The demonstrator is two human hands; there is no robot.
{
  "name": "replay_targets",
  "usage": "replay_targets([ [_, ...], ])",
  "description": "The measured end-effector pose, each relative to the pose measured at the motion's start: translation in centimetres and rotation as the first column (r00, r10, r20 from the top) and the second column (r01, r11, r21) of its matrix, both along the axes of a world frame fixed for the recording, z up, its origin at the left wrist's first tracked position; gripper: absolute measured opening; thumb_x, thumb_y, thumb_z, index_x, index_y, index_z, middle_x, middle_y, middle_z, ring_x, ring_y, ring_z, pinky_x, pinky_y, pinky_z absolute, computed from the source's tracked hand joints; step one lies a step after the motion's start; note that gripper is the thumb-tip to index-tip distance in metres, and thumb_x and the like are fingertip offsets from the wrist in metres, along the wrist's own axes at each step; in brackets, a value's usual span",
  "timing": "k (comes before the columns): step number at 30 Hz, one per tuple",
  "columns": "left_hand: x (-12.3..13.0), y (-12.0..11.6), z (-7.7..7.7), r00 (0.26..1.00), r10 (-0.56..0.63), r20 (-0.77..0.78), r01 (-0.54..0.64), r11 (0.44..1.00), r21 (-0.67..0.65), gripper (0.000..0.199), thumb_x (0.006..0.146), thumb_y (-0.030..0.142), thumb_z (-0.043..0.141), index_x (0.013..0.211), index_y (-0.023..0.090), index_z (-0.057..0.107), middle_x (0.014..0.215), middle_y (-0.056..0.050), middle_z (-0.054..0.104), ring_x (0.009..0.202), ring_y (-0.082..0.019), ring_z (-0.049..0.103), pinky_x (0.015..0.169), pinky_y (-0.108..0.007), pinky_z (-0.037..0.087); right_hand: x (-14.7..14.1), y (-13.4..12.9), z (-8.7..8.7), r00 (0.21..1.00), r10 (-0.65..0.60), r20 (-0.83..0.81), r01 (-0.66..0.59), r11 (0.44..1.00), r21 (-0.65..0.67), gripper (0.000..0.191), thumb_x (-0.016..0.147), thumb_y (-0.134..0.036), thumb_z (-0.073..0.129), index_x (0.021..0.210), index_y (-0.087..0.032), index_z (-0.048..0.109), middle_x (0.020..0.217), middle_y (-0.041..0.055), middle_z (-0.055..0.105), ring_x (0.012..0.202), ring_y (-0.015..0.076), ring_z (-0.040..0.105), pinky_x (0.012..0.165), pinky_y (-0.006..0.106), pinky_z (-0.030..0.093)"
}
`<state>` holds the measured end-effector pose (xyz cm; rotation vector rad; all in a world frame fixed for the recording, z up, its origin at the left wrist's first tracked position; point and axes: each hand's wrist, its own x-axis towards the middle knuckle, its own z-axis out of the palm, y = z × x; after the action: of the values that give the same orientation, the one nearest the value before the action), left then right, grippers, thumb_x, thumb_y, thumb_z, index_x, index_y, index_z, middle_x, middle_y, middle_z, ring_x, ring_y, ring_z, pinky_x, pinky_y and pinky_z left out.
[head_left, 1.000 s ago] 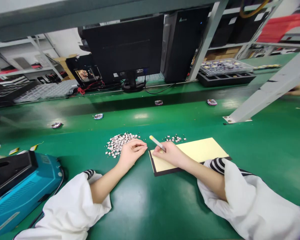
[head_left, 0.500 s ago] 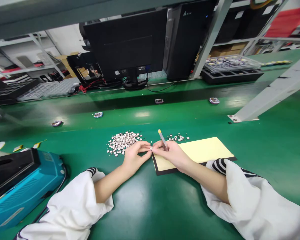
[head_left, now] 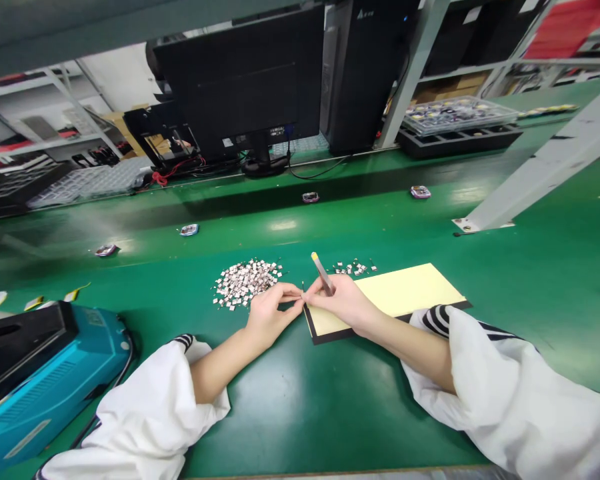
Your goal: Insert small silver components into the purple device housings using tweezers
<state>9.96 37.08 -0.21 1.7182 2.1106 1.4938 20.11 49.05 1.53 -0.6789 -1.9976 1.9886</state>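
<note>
My left hand (head_left: 275,310) pinches a small white component with a thin dark lead, mostly hidden by the fingertips. Against those fingertips, my right hand (head_left: 347,303) is closed round grey metal tweezers (head_left: 324,275) whose yellow end points up and away; their tips are hidden. A heap of small white components with dark leads (head_left: 245,283) lies just beyond my left hand. Behind my right hand is a smaller scatter of the same parts (head_left: 353,267). Under the right hand a pale yellow sheet (head_left: 410,288) lies on a black board (head_left: 330,338).
On the left stands a blue and black machine (head_left: 80,360). Small framed devices (head_left: 189,230) sit across the green bench (head_left: 260,427). A slanted white post (head_left: 545,167) rises at the right. A monitor (head_left: 240,87) and stacked trays (head_left: 460,127) line the back.
The camera view has shifted slightly. Both hands stay together at the sheet's left edge, and the white component has become less visible between the fingertips.
</note>
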Motion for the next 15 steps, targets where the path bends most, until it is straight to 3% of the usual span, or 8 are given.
replay_targets([
  [4, -0.1, 0.2, -0.2, 0.979, 0.001, 0.205, 0.002, 1.000, -0.011, 0.016, 0.070, 0.019, 0.060, 0.082, 0.016, 0.050, 0.075, -0.002, 0.064, 0.070, -0.013, 0.065, 0.068, -0.023, 0.057, 0.2, 0.7, -0.3, 1.000, 0.015, -0.003, -0.015, 0.999, -0.044, 0.022, 0.059, -0.031, 0.067, 0.056, -0.014, 0.054, 0.057, -0.0011, 0.057, 0.056, 0.0107, 0.052, 0.054, 0.023, 0.040],
  [8, -0.2, 0.4, -0.4, 0.945, -0.007, 0.326, 0.009, 1.000, -0.002, 0.019, 0.069, 0.020, 0.061, 0.083, 0.016, 0.049, 0.076, -0.002, 0.062, 0.073, -0.014, 0.065, 0.069, -0.024, 0.056, 0.2, 1.2, 0.0, 0.999, 0.033, 0.012, -0.033, 0.999, 0.012, 0.026, 0.060, -0.036, 0.067, 0.066, -0.013, 0.058, 0.055, -0.0020, 0.055, 0.046, 0.0079, 0.047, 0.042, 0.020, 0.033],
  [12, -0.1, 0.6, -0.2, 0.959, -0.089, 0.271, 0.102, 0.994, -0.038, 0.018, 0.073, 0.021, 0.058, 0.088, 0.016, 0.049, 0.082, -0.003, 0.060, 0.076, -0.013, 0.064, 0.071, -0.023, 0.055, -0.1, 1.3, 0.7, 0.997, 0.063, 0.046, -0.069, 0.985, 0.157, 0.023, 0.060, -0.031, 0.067, 0.070, -0.013, 0.059, 0.065, 0.0023, 0.061, 0.061, 0.0132, 0.057, 0.054, 0.023, 0.042],
  [15, -1.4, 0.9, 0.7, 0.990, -0.099, 0.096, 0.109, 0.988, -0.106, 0.022, 0.075, 0.019, 0.054, 0.096, 0.017, 0.049, 0.094, -0.006, 0.058, 0.087, -0.015, 0.060, 0.079, -0.028, 0.053, -0.3, 2.4, 0.9, 0.995, 0.010, 0.095, -0.042, 0.937, 0.347, 0.015, 0.059, -0.025, 0.065, 0.066, -0.014, 0.059, 0.062, 0.0016, 0.061, 0.060, 0.0151, 0.056, 0.054, 0.025, 0.040],
])
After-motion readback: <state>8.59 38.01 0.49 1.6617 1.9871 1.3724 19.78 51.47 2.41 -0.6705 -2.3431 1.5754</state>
